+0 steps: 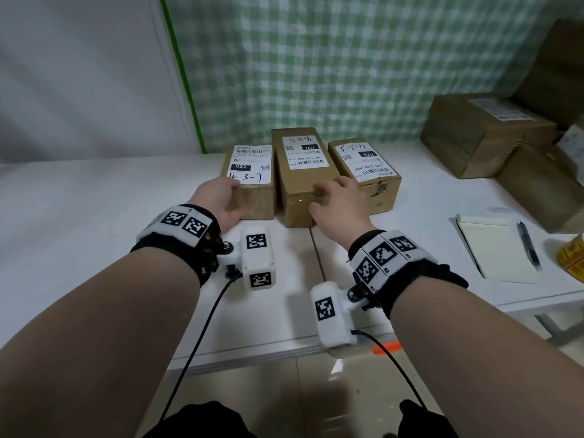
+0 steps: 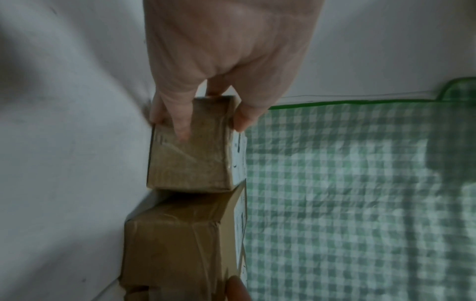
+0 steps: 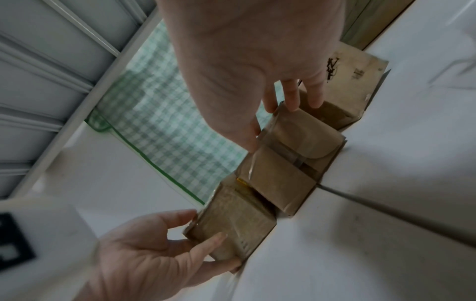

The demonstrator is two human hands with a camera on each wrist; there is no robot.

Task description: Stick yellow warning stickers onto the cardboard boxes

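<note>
Three cardboard boxes with white shipping labels stand side by side on the white table (image 1: 94, 235). My left hand (image 1: 232, 197) grips the near left corner of the left box (image 1: 252, 167); in the left wrist view its thumb lies on the box's (image 2: 190, 160) front face and a finger hooks over the top. My right hand (image 1: 335, 197) holds the near top edge of the taller middle box (image 1: 303, 165), fingers reaching into the gap beside the right box (image 1: 363, 162). A roll of yellow stickers (image 1: 572, 257) lies at the far right edge. I see no yellow sticker on any box.
A pale notepad (image 1: 496, 248) and a dark pen (image 1: 527, 245) lie right of my right hand. Larger cardboard boxes (image 1: 483, 134) are stacked at the back right. A green checked cloth (image 1: 316, 74) hangs behind the table.
</note>
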